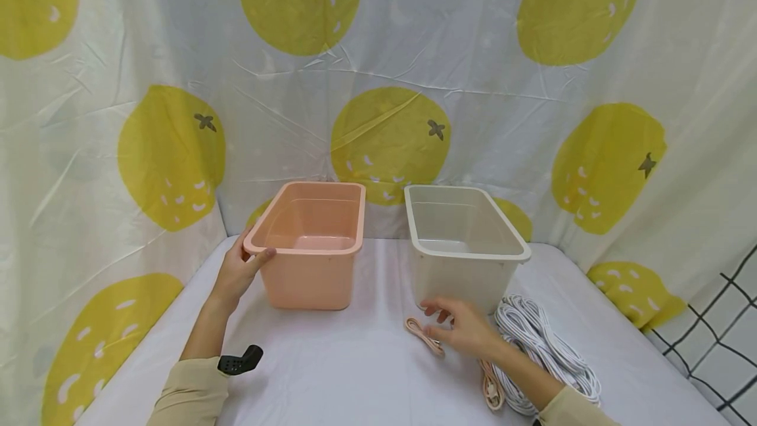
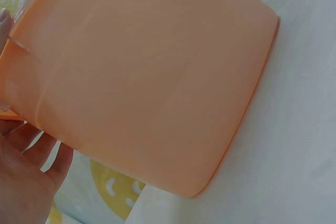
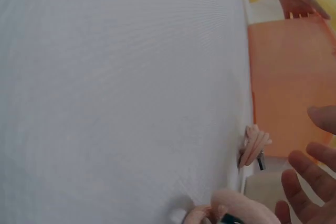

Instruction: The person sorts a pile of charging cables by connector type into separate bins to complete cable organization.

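My left hand point(image 1: 234, 273) grips the near left corner of a peach plastic bin point(image 1: 307, 280), thumb over the rim and fingers along the outer side. In the left wrist view, the bin's wall point(image 2: 142, 77) fills most of the picture. My right hand point(image 1: 464, 326) hovers with parted, slightly bent fingers just beside a small folded pink cable point(image 1: 423, 336), holding nothing. A metal plug end shows on that cable point(image 3: 254, 145) in the right wrist view. Under my right forearm lie a second pink cable point(image 1: 492, 386) and bundled white cables point(image 1: 547, 354).
A cream plastic bin point(image 1: 464, 278) stands right of the peach one, close behind my right hand. Behind both hangs a curtain point(image 1: 378, 31) printed with yellow fruit. A black wire grid point(image 1: 710, 340) borders the white-covered table point(image 1: 331, 373) at right.
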